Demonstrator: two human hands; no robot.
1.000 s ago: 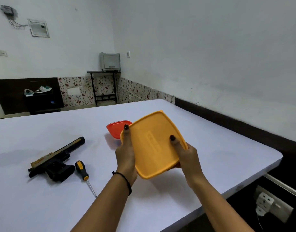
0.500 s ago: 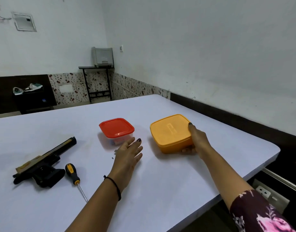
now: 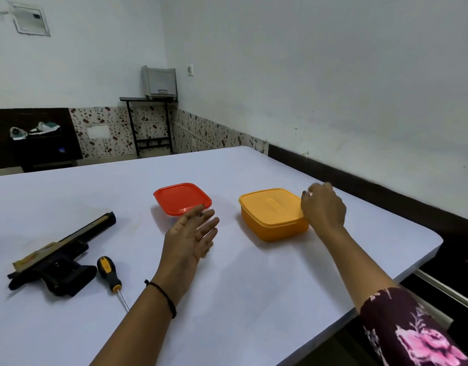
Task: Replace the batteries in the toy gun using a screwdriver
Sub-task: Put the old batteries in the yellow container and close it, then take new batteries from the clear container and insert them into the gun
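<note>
A black and tan toy gun [image 3: 57, 256] lies on the white table [image 3: 227, 299] at the left, barrel pointing away to the right. A screwdriver [image 3: 110, 276] with a yellow and black handle lies just right of it. My left hand [image 3: 192, 236] hovers open, palm turned inward, in front of a small box with a red lid [image 3: 181, 198]. My right hand [image 3: 322, 207] is lifted at the right rear corner of a closed yellow box [image 3: 272, 212], fingers loosely curled, holding nothing.
The table's right edge and rounded corner [image 3: 436, 241] lie close to the yellow box, with a dark wall skirting beyond. Far behind stand a black stand with a grey printer [image 3: 159, 81] and a dark cabinet [image 3: 40, 143].
The yellow box, held up in both hands a second ago, now rests on the table. My right hand has let go of it and lifted; my left hand turned palm inward.
</note>
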